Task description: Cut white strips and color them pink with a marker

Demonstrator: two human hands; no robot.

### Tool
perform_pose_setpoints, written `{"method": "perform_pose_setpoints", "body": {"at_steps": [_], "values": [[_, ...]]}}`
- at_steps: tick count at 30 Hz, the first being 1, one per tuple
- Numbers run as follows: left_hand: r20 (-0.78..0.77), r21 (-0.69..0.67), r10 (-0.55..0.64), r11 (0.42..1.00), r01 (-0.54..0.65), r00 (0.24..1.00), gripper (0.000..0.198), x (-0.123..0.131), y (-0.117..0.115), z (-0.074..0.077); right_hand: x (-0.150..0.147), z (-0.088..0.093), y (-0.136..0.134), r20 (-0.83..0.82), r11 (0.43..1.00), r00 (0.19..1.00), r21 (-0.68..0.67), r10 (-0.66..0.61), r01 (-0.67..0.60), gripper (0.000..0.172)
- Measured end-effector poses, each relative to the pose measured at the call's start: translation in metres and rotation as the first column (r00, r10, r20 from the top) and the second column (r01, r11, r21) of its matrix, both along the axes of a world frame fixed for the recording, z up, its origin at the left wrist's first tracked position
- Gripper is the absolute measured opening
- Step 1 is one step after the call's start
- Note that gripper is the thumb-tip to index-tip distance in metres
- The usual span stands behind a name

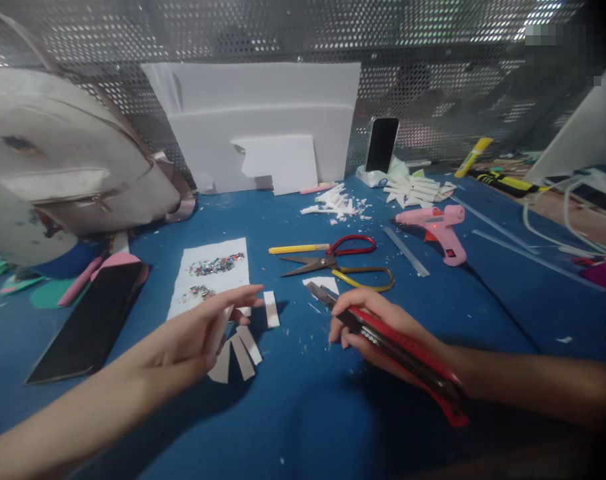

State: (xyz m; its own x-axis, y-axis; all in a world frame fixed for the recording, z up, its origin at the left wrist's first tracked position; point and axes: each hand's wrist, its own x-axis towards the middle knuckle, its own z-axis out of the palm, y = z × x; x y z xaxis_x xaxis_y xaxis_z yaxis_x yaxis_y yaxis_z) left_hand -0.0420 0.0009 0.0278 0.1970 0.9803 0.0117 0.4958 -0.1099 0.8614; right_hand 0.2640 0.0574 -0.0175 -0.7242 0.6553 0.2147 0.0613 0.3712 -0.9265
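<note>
The right hand (393,317) is clasping a cutter (407,357) while the half-curled left hand (200,330) is loosely holding a strip (223,329) beside other pieces (243,357), the bared blade (316,292) threatening a cut should it slip.

Dim, diffuse light over the blue surface (253,213); soft shadows darken its near part. Bright specks dot the perforated metal panel (303,30). Fine detail is hazy; wide-angle distortion stretches the backpack (73,147). The right margin darkens, and pixelated blocks mark the upper right.
</note>
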Motion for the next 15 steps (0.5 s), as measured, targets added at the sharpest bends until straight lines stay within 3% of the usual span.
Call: {"method": "perform_pose_setpoints", "body": {"at_steps": [3,5,9,12,13,15], "values": [[-0.026,-0.145,-0.049,0.988,0.045,0.998,0.049,-0.014,-0.024,0.003,0.005,0.008,0.005,0.171,0.979,0.985,0.199,0.003,-0.037,0.027],[0.024,-0.214,-0.045,0.976,0.049,0.999,0.052,-0.021,-0.030,0.002,0.007,0.022,0.012,0.302,0.938,0.950,0.346,-0.086,-0.025,0.026],[0.196,-0.228,-0.001,0.972,0.047,0.981,0.045,-0.015,-0.024,0.001,0.003,0.063,0.035,0.480,0.746,0.828,0.655,-0.288,-0.121,0.023],[0.301,-0.282,0.045,0.959,0.043,0.953,0.045,-0.005,-0.017,0.006,-0.011,0.086,0.057,0.516,0.602,0.639,0.792,-0.571,-0.102,0.029],[0.319,-0.305,0.072,0.952,0.030,0.945,0.046,-0.002,-0.015,0.008,-0.017,0.090,0.065,0.543,0.595,0.580,0.795,-0.607,-0.122,0.030],[0.316,-0.342,0.130,0.939,-0.015,0.940,0.044,0.000,-0.015,0.011,-0.030,0.090,0.081,0.607,0.640,0.505,0.757,-0.613,-0.132,0.031]]}}
